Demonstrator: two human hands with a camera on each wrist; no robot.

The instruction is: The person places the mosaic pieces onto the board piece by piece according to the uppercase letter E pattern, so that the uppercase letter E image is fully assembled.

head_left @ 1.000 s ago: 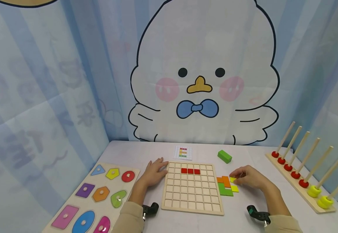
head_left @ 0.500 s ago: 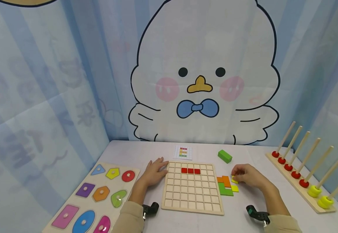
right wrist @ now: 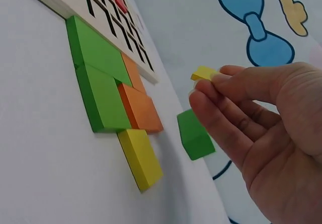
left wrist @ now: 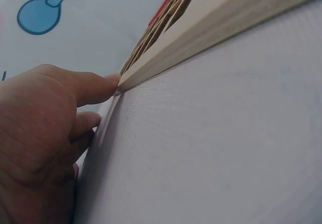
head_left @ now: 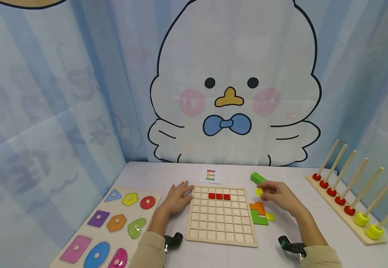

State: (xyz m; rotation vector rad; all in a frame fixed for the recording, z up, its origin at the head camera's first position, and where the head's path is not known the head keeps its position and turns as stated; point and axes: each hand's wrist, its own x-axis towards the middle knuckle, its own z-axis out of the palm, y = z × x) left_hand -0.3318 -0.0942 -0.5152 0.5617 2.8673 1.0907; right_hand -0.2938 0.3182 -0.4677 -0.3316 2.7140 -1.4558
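Note:
My right hand (head_left: 280, 194) pinches a small yellow square tile (right wrist: 203, 73) between thumb and fingertips, raised above the table just right of the wooden grid board (head_left: 221, 242). My left hand (head_left: 176, 199) rests at the board's upper left edge; in the left wrist view its thumb (left wrist: 95, 87) touches the board's corner. Three red tiles (head_left: 219, 196) sit in a row in the board's second row of cells. Against the board's right side lie orange tiles (right wrist: 142, 107), green tiles (right wrist: 103, 100) and another yellow tile (right wrist: 141, 158).
A green block (head_left: 256, 178) lies behind the right hand. A card with a coloured pattern (head_left: 210, 175) lies beyond the board. To the left is a shape puzzle board (head_left: 113, 208); to the right, a peg stand (head_left: 341, 216) with red and yellow beads.
My right hand has lifted the yellow tile off the table and moved it away from me and slightly left, towards the green block. The left hand has stayed in place.

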